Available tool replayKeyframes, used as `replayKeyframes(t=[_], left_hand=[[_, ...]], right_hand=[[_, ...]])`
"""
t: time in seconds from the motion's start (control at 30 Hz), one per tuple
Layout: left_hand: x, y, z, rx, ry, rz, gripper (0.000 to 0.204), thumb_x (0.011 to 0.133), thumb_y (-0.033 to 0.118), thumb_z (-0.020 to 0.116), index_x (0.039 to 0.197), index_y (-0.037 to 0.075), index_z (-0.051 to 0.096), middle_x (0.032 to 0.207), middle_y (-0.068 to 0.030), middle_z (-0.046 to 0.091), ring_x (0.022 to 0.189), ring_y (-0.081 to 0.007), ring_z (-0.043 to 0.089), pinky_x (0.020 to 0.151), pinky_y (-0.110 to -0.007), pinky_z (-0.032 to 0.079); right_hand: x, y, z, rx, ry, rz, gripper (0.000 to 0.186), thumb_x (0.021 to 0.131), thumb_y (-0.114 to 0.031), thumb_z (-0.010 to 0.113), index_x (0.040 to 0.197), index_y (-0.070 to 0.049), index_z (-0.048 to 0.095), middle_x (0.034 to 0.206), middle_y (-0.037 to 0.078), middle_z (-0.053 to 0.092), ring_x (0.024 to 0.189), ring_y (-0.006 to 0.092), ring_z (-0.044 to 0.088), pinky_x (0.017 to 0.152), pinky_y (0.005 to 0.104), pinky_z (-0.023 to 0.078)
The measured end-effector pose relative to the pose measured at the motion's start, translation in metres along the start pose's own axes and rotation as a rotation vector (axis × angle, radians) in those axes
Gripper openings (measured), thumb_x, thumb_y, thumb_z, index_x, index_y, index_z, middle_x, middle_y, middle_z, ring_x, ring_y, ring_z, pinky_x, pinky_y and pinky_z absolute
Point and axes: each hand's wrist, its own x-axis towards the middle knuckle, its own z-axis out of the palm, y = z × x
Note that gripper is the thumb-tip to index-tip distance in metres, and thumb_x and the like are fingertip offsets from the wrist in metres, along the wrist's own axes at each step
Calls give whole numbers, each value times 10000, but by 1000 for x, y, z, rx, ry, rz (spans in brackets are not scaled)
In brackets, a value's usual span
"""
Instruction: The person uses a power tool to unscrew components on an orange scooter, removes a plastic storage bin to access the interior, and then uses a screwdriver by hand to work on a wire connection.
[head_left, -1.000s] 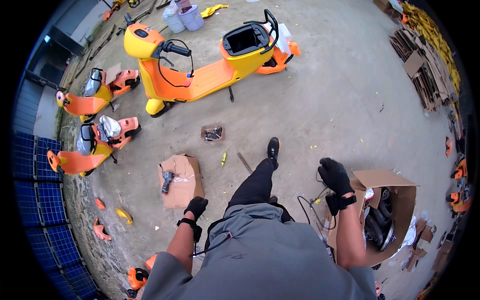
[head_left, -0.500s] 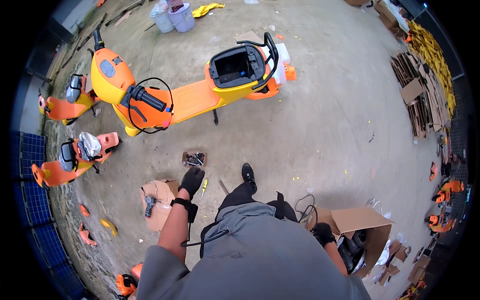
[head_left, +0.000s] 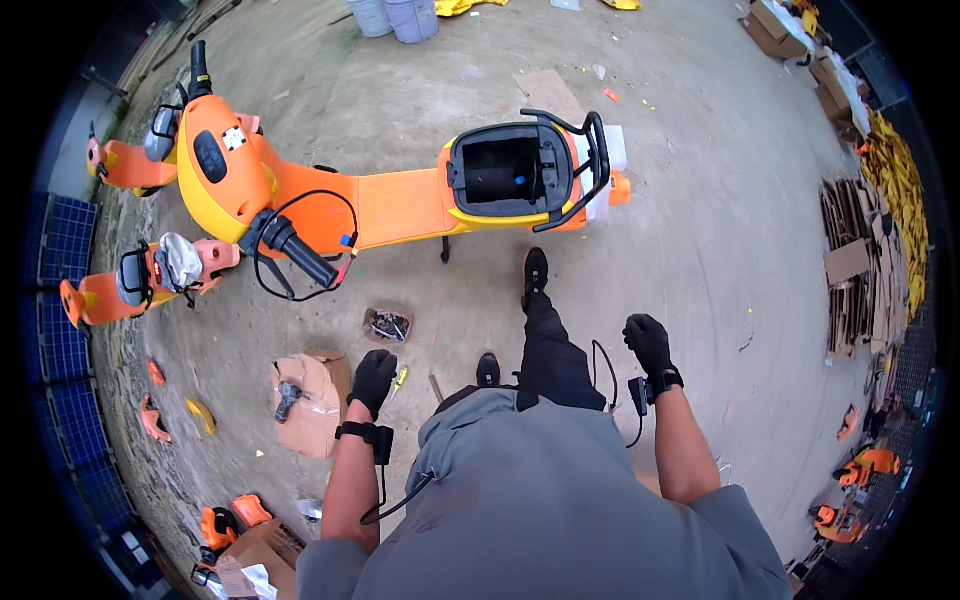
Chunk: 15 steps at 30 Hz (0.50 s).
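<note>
In the lower middle, a gray shirt [head_left: 530,490] is filling the foreground, and two bare forearms are flanking it, pointing forward. The left hand [head_left: 374,382], gloved in black, is making a loose fist above a strapped wrist, its back facing up. The right hand [head_left: 648,342], gloved alike, is also clenching loosely, slightly farther forward and well out to the side; its forearm is slanting inward toward the wrist. A black module [head_left: 638,392] with a cable is sitting against the right wrist.

Just right of the left hand in the view, a yellow screwdriver [head_left: 399,382] is lying on the concrete floor [head_left: 690,220]. To that hand's left, a cordless drill [head_left: 288,400] is resting on a cardboard box [head_left: 315,432]. The right shoe [head_left: 536,275] is standing ahead of the left shoe [head_left: 488,370]. Beyond the left hand, a small carton [head_left: 385,341] is holding dark hardware. Farther ahead, an orange-and-yellow scooter [head_left: 400,212] is standing upright crosswise, handlebar leftward, its storage well gaping. Behind it, two pale buckets [head_left: 413,20] are standing together.
</note>
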Motion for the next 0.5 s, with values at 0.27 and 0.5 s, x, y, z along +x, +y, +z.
replayKeyframes(t=[0.27, 0.5], left_hand=[[70, 58, 45, -340, 79, -245, 281, 916, 266, 644, 1047, 18, 632, 857, -60, 655, 712, -159, 658, 626, -300, 524], [172, 143, 89, 27, 1, -188, 353, 868, 301, 642, 937, -43, 678, 815, -184, 699, 738, -271, 674, 731, -383, 525]], right_hand=[[165, -189, 32, -278, 6, -433, 178, 909, -198, 646, 1014, -55, 642, 815, 145, 686, 739, 314, 684, 687, 415, 528], [244, -254, 84, -335, -144, -584, 293, 866, -233, 670, 1034, -1, 608, 950, 242, 659, 929, 419, 643, 787, 487, 512]])
